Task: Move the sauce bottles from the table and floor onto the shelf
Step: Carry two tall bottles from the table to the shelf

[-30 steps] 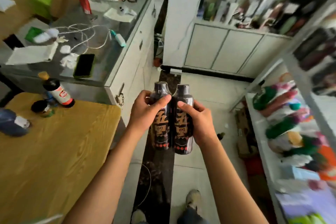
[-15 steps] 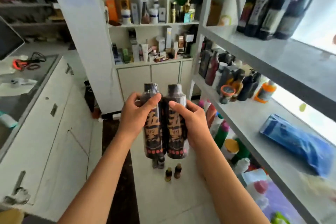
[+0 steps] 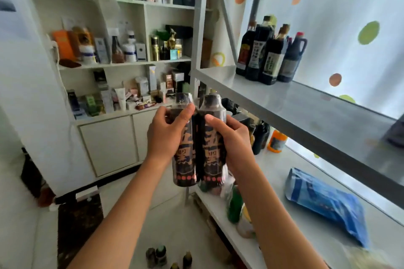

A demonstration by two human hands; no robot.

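Left hand (image 3: 162, 135) grips the left bottle (image 3: 184, 159), fingers curled round its upper body; right hand (image 3: 235, 140) grips the right bottle (image 3: 211, 155) likewise. Both bottles upright, side by side and touching, held in the air just in front of the grey shelf (image 3: 306, 111). Four dark bottles (image 3: 270, 54) stand at the back of that shelf; small bottles (image 3: 161, 255) stand on the floor (image 3: 175, 220).
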